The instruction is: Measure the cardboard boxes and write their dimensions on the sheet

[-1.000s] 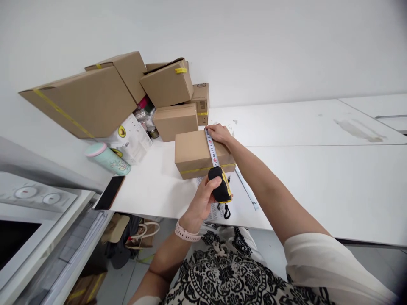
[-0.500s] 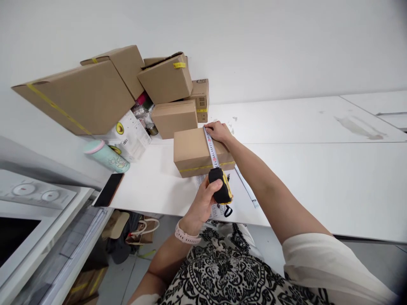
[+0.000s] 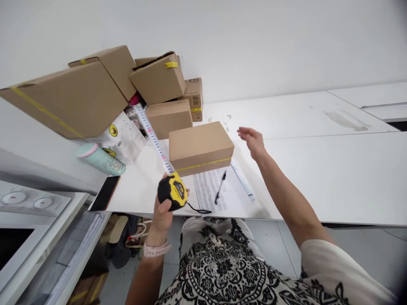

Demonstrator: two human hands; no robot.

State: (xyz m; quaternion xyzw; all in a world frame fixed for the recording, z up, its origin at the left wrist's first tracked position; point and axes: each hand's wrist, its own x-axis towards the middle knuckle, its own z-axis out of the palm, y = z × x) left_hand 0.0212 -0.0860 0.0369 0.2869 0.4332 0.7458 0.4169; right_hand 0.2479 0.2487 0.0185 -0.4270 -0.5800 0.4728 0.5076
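Observation:
My left hand [image 3: 163, 215] is closed around a black and yellow tape measure [image 3: 172, 192], held over the table's front edge. Its white blade [image 3: 154, 140] sticks out up and to the left, past the left end of a closed cardboard box [image 3: 201, 146]. My right hand [image 3: 252, 140] hovers beyond the box's right side, fingers stretched out and holding nothing. In front of the box lie a printed sheet of paper [image 3: 203, 188] and a black pen [image 3: 220, 187]. The box covers the sheet's far end.
Several cardboard boxes [image 3: 95, 89] are piled at the back left against the wall. A mint green bottle [image 3: 101, 159] leans beside a white avocado-print carton [image 3: 127, 137]. A dark phone-like slab [image 3: 104, 193] lies at the left table edge, near a white microwave [image 3: 34, 199].
My left hand has moved left with the tape measure, and its blade has come off the box, showing more length. My right hand has let go of the blade end and moved right.

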